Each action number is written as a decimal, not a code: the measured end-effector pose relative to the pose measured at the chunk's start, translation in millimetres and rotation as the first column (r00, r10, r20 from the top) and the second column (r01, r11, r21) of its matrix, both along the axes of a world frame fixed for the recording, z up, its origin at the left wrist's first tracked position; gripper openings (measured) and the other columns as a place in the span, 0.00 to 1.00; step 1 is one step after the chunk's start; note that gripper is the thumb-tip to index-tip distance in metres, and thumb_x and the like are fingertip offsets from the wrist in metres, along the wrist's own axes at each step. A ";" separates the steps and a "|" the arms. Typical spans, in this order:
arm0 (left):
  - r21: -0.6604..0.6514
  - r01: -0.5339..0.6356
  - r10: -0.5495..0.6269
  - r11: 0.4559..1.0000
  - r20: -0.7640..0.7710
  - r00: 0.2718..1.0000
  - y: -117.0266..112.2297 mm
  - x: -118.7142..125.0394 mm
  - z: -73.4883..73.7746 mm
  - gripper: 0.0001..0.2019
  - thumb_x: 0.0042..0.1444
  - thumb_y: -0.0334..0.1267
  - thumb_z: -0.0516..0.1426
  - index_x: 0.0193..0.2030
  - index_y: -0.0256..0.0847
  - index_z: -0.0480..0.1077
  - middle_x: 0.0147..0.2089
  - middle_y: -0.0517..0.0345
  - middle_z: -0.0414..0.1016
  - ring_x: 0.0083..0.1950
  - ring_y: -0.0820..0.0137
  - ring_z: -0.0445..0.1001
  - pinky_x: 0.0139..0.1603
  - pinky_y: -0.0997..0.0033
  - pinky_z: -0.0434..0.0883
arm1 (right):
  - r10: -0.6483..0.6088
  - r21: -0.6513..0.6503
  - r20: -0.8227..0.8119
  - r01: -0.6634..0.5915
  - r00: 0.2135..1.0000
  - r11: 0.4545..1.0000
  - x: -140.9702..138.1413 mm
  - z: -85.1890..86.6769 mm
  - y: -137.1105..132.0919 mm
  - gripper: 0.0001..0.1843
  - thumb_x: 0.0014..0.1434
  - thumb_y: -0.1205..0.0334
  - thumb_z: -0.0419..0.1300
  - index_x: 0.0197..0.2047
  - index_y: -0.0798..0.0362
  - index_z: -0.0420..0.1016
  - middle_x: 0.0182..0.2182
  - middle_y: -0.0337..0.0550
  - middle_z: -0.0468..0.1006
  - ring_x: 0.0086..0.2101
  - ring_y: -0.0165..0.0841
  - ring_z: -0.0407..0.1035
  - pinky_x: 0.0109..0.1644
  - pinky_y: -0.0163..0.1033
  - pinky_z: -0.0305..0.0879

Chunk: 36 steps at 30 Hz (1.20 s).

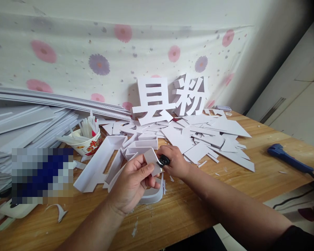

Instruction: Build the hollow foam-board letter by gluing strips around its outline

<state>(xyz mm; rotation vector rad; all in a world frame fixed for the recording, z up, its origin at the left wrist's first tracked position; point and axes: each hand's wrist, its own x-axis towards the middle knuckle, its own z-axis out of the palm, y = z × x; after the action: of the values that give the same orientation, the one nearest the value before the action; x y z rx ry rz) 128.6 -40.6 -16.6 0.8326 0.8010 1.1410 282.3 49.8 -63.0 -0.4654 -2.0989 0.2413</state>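
Observation:
My left hand (137,177) pinches a small piece of white foam board (151,157) between thumb and fingers, above the table. Against the right edge of that piece, my right hand (174,161) is closed around a black-handled tool (164,160); its working end cannot be made out. Below and behind my hands lies a partly walled white foam-board character (90,174) with upright side strips. A curved part of it (153,198) shows under my left hand, which hides its middle.
Two raised white characters (153,99) (191,96) lean at the back above scattered board offcuts (206,139). A blue glue gun (290,158) lies right. On the left stand a paper bowl (87,148) of translucent sticks, stacked white strips (28,122) and a power strip (18,209).

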 end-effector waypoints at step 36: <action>0.025 0.027 -0.027 0.999 0.004 1.000 -3.6 2.3 -3.3 0.12 0.50 0.39 0.66 0.39 0.36 0.73 0.24 0.65 0.68 0.20 0.81 0.63 0.27 0.73 0.74 | -0.022 -0.067 0.008 0.023 1.000 0.998 2.0 4.1 -3.3 0.02 0.51 0.65 0.53 0.30 0.51 0.66 0.22 0.37 0.70 0.24 0.29 0.63 0.29 0.33 0.56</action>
<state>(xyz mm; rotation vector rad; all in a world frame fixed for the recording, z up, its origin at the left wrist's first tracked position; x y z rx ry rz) 131.0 -44.2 -19.8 0.8592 0.7711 1.1308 284.3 46.5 -58.9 -0.5300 -2.0967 0.2979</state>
